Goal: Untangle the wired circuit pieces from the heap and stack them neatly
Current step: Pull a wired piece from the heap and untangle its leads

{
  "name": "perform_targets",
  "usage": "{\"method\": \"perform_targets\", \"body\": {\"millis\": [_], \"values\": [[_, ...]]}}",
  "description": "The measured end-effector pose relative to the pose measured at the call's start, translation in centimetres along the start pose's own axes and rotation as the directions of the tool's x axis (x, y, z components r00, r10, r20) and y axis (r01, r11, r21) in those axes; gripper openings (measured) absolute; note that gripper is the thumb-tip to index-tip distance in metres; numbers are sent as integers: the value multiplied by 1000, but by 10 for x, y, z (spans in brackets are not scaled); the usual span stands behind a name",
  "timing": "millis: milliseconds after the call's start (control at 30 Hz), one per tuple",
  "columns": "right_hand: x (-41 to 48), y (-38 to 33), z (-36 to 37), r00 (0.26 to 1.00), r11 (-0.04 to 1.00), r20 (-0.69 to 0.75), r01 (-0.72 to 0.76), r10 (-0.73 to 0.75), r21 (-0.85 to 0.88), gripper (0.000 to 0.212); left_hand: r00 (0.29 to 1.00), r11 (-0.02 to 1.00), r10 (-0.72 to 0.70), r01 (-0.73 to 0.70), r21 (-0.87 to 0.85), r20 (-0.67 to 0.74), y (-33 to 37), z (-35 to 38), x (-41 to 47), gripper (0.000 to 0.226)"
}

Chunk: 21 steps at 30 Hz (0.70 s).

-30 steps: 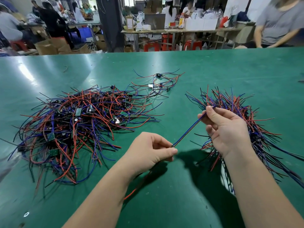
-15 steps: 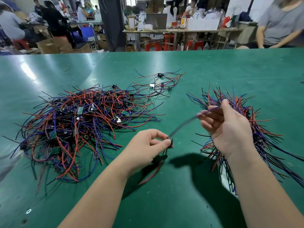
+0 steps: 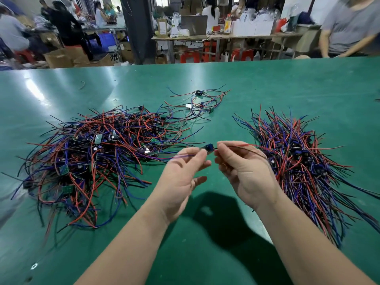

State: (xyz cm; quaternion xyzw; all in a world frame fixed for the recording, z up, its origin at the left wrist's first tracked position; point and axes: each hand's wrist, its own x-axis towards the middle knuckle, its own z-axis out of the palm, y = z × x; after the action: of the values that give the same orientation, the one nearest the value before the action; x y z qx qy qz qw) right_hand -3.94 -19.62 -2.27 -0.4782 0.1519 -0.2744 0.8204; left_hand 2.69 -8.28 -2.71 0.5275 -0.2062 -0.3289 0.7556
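You held one circuit piece [image 3: 208, 147] up between both hands, clear of the green counter [image 3: 267, 89] and roughly midway between the two piles. Your left hand [image 3: 181, 173] pinched it at thumb and forefinger, right by the small dark component, with the other fingers hanging loose below. Your right hand [image 3: 244, 171] pinched the wires just on the other side of that component, fingers curled in over them. The two pinches sat very close together, almost touching.

The piece ran crosswise in front of you. A blue lead trailed out leftward past your left fingers, blurred, and the red and black leads ran rightward over your right hand towards the stack [image 3: 304, 161]. So its long axis was already roughly in line with the way to the stack, though the stacked wires themselves fanned mostly away from you and back towards you.

The tangled heap [image 3: 98, 161] lay well to the left, apart from the piece, and no strand looked to tie the piece back to it, though the blur on the blue lead made that hard to confirm. A small loose cluster [image 3: 201, 101] sat farther back, between the piles.

Your right hand was the nearer one to the stack, just beside its inner edge, so by my reckoning the laying-down fell to it, with the piece likely needing a turn to match the stacked wires
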Motion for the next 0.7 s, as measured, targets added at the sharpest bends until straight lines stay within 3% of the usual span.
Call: {"method": "perform_targets", "body": {"millis": [133, 233, 333, 433, 533, 700], "values": [[0, -11, -2, 990, 986, -86, -98, 110, 137, 9, 970, 961, 122, -168, 219, 210, -6, -1, -3, 15], [0, -20, -8, 989, 978, -14, -143, 147, 148, 11, 979, 960, 126, -161, 228, 160, -5, -4, -1, 10], [-3, -19, -13, 988, 990, 103, -102, 112, -98, 16, 997, 994, 11, -18, 107, 71, -2, -6, 1, 30], [-4, -11, -15, 992, 932, 118, 4, 42, -362, 8, 997, 983, 1, -14, 183, 72, -4, -6, -2, 29], [0, -9, -17, 995, 913, 92, 14, 26, -408, 9, 1000, 982, -22, 19, 186, 10, -7, -3, -1, 13], [0, -12, -21, 991, 901, 112, -15, 70, -435, 16, 1000, 966, -13, 15, 260, -7, -9, -4, 1, 11]]}}
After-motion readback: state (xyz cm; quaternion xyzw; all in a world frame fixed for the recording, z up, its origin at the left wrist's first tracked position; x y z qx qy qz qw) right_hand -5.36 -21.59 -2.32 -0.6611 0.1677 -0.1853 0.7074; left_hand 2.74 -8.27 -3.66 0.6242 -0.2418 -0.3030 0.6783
